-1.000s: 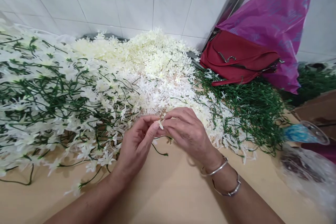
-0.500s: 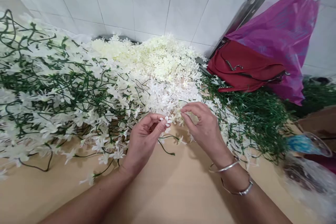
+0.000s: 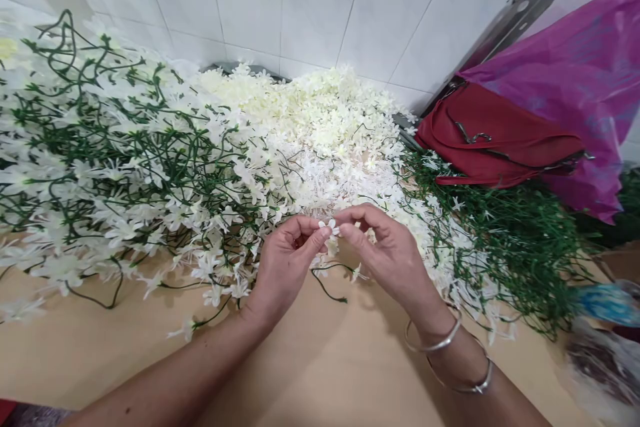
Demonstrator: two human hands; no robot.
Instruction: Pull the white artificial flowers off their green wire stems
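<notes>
Between thumb and forefinger, my left hand (image 3: pixel 285 257) pinches a small white artificial flower (image 3: pixel 329 226). From the other side my right hand (image 3: pixel 393 257), with two bangles (image 3: pixel 445 340) on its wrist, has its thumb and forefinger closed at the flower's right edge. Just below the hands a green flower stem (image 3: pixel 330 288) lies on the tan table (image 3: pixel 320 360). Behind them are loose white stamen pieces (image 3: pixel 325 177) and a heap of cream flower heads (image 3: pixel 325 107). The fingers hide part of the held flower.
Stemmed white flowers (image 3: pixel 125 167) are piled high on the left. On the right lie green stems (image 3: pixel 525 240), with a red bag (image 3: pixel 500 133) and a purple plastic bag (image 3: pixel 565 67) behind. A tiled wall (image 3: pixel 320 7) closes off the back.
My right hand has come in to the left and now meets the flower in my left hand. The whole view has shifted slightly, so the things appear farther right.
</notes>
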